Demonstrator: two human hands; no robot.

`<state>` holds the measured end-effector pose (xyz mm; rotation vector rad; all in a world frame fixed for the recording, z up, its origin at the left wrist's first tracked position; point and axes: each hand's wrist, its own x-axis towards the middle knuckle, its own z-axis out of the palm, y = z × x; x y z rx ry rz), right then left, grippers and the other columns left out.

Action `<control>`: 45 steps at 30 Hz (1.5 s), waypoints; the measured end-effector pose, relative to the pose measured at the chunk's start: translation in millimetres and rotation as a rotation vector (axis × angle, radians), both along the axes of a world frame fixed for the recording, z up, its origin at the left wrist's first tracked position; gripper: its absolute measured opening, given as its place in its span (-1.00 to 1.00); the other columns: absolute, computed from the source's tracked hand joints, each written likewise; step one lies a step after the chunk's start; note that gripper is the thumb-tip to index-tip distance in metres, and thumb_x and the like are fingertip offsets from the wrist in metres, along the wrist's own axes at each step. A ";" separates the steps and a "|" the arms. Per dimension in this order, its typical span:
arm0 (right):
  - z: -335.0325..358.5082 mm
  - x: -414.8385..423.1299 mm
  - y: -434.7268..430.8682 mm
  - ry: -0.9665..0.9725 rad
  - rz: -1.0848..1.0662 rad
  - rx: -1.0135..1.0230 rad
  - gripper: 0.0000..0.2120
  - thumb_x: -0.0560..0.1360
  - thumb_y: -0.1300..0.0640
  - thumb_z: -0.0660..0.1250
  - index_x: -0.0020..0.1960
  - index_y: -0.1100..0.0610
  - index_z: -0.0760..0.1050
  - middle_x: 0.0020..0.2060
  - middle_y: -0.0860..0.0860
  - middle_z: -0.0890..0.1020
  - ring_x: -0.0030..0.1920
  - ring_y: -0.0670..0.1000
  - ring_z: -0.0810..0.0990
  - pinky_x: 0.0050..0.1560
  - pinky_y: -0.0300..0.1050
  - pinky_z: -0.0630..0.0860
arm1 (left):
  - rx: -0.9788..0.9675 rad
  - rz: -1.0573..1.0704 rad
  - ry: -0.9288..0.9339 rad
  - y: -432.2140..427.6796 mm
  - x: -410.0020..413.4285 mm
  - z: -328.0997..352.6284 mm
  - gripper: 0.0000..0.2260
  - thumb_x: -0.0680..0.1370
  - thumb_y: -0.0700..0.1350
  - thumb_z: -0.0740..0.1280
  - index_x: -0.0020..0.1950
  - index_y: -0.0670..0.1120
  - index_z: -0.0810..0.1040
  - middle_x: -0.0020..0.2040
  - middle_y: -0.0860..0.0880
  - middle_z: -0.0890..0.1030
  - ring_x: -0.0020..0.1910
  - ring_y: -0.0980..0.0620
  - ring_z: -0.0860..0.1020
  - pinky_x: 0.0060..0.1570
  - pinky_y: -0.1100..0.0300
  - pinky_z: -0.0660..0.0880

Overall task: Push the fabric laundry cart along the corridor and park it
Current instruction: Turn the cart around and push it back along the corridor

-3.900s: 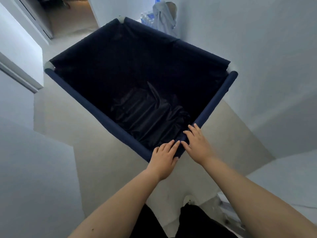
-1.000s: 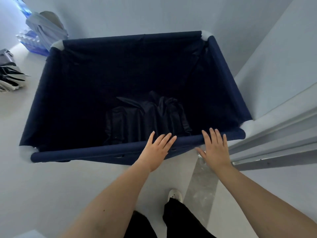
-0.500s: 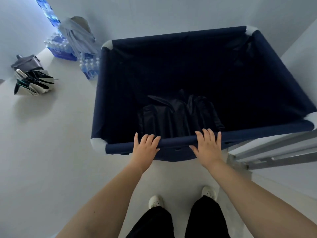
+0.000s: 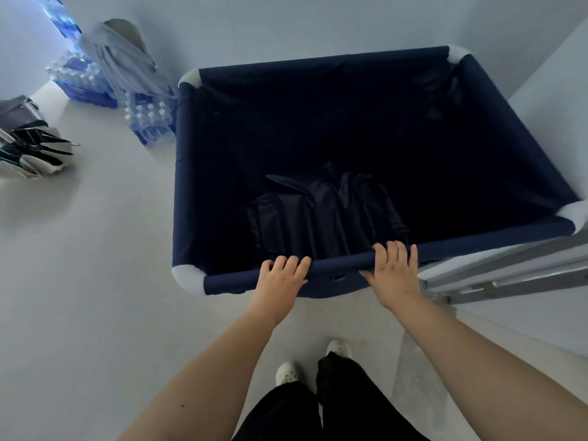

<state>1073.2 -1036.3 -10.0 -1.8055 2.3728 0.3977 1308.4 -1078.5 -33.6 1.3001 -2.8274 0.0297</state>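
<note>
The navy fabric laundry cart (image 4: pixel 187 186) stands in front of me, its far rim close to the back wall and its right side beside a white wall. White corner joints mark its frame. A dark crumpled cloth (image 4: pixel 321 214) lies in its bottom. My left hand (image 4: pixel 280 278) is curled over the near rim rail, left of centre. On the same rail, a little to the right, my right hand (image 4: pixel 394 275) grips with its fingers over the top.
Packs of water bottles (image 4: pixel 149 119) with a grey garment (image 4: pixel 124 65) draped above them stand at the back left, touching the cart's far left corner. A bag of dark and white items (image 4: pixel 31 151) sits at the left. A metal door track (image 4: pixel 509 275) runs at the right.
The cart has swung round to face the back wall and rolled forward beside the water packs. My fingers, spread flat a second ago, now curl over the rail.
</note>
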 end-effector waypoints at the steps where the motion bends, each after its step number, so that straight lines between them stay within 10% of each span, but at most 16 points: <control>1: -0.1 0.3 -2.0 0.000 0.001 0.006 -0.39 0.55 -0.21 0.05 0.43 0.15 0.04 0.39 0.15 0.21 0.44 0.15 0.07 0.45 0.22 -0.17 | 0.007 0.003 0.002 -2.7 0.6 1.2 -0.63 0.53 0.01 0.28 0.30 -0.08 0.37 -0.01 -0.03 0.57 -0.12 -0.07 0.51 -0.12 0.03 0.46; 22: -4.9 7.1 -63.2 -0.172 0.108 -0.110 -0.46 0.49 -0.02 0.31 0.33 0.25 0.30 0.25 0.30 0.40 0.33 0.30 0.30 0.42 0.31 -0.05 | 0.133 0.049 -0.175 -78.5 14.6 22.2 -0.58 0.58 0.02 0.21 0.39 -0.08 0.28 0.13 -0.08 0.52 0.04 -0.13 0.49 0.11 -0.02 0.41; 32: -3.1 9.1 -77.4 -0.150 -0.076 -0.114 -0.41 0.48 -0.03 0.28 0.39 0.22 0.19 0.37 0.21 0.29 0.45 0.20 0.10 0.47 0.19 -0.15 | 0.129 -0.338 -0.067 -112.1 38.3 9.5 -0.50 0.61 -0.01 0.13 0.49 -0.11 0.06 0.31 -0.07 0.43 0.20 -0.07 0.44 0.21 0.03 0.38; 45: 9.4 260.6 -86.8 -0.552 -0.298 -0.491 -0.58 0.51 0.23 0.24 0.35 0.25 0.29 0.38 0.16 0.32 0.44 0.12 0.17 0.45 -0.01 0.18 | 0.246 -0.654 -0.026 -180.7 179.1 24.0 -0.42 0.54 0.24 -0.01 0.47 -0.04 0.15 0.34 -0.03 0.43 0.29 -0.03 0.40 0.31 0.03 0.28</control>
